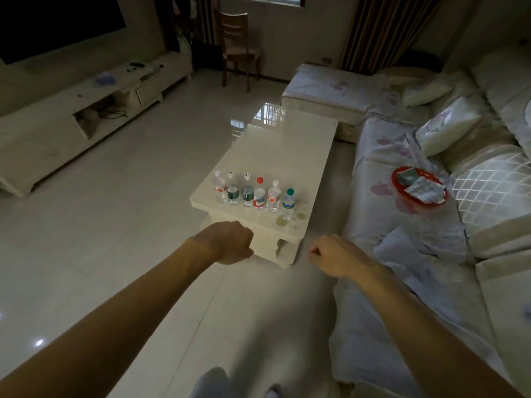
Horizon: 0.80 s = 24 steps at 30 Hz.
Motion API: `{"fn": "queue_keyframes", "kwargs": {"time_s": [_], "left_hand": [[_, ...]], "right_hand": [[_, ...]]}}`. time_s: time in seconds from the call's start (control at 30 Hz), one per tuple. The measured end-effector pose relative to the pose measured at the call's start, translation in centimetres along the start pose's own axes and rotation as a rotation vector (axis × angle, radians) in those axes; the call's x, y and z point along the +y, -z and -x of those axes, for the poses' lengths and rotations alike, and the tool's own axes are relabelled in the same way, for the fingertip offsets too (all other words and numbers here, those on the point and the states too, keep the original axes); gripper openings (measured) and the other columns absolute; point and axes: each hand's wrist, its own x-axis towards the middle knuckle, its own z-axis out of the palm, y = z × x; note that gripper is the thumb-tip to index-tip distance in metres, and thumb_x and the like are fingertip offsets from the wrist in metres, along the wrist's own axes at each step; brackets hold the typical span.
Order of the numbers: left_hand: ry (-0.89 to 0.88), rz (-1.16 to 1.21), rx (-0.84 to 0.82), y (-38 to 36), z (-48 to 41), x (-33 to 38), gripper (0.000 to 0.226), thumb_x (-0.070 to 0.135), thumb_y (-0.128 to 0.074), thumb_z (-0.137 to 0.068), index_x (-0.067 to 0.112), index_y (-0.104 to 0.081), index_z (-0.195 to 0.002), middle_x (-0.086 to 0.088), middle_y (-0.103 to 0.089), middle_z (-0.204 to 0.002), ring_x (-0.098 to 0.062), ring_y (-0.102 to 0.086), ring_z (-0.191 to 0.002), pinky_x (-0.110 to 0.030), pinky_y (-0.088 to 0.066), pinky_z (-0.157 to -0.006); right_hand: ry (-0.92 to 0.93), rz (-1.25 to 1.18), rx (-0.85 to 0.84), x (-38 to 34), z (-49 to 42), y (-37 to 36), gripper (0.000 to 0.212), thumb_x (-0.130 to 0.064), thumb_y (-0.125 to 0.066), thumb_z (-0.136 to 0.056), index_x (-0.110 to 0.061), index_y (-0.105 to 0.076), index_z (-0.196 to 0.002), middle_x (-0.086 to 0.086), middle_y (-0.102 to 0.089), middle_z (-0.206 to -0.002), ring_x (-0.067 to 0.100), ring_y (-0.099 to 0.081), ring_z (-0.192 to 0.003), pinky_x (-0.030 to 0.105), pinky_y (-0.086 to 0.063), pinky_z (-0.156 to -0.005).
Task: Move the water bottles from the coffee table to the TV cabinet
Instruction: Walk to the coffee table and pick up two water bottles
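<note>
Six water bottles stand upright in a row across the near end of the coffee table, close side by side. From left to right the caps read white, white, white, red, white and green; the green-capped bottle sits at the right end, slightly nearer the camera than the others. A few pale stains mark the glossy tabletop just beside it. The rest of the tabletop shows only a window reflection at its far end.

Both hands hang in the air in front of the table's near edge, touching nothing. The left hand is curled into a loose fist, its grip closed on nothing. The right hand is likewise curled shut and empty, just to the right of the table's corner.

The TV cabinet runs along the wall at the left, well apart from the table across the shiny floor, below a dark screen. A sofa lies to the right of the table, carrying a red tray with small packets. A wooden chair stands at the far wall.
</note>
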Motion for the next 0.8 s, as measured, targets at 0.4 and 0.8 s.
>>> {"fn": "queue_keyframes", "kwargs": {"time_s": [0.4, 0.8], "left_hand": [[-0.009, 0.040, -0.072, 3.1, -16.2, -4.3, 0.036, 0.038, -0.044, -0.096, 0.014, -0.057, -0.120, -0.008, -0.062, -0.118, -0.023, -0.058, -0.106, -0.033, -0.049, -0.087], [-0.046, 0.150, -0.147, 5.8, -35.0, -12.0, 0.035, 0.034, -0.048, -0.096, 0.009, -0.059, -0.117, -0.011, -0.063, -0.116, -0.025, -0.061, -0.102, -0.034, -0.050, -0.083]], "right_hand": [[-0.065, -0.054, -0.084, 4.4, -13.7, 3.9, 0.028, -0.028, -0.051, -0.094, -0.022, -0.050, -0.067, -0.001, -0.050, -0.068, 0.019, -0.055, -0.071, 0.027, -0.041, -0.062], [-0.171, 0.012, -0.164, 7.5, -30.7, 9.2, 0.022, -0.030, -0.050, -0.097, -0.013, -0.063, -0.091, 0.004, -0.060, -0.084, 0.019, -0.058, -0.077, 0.030, -0.048, -0.069]]}}
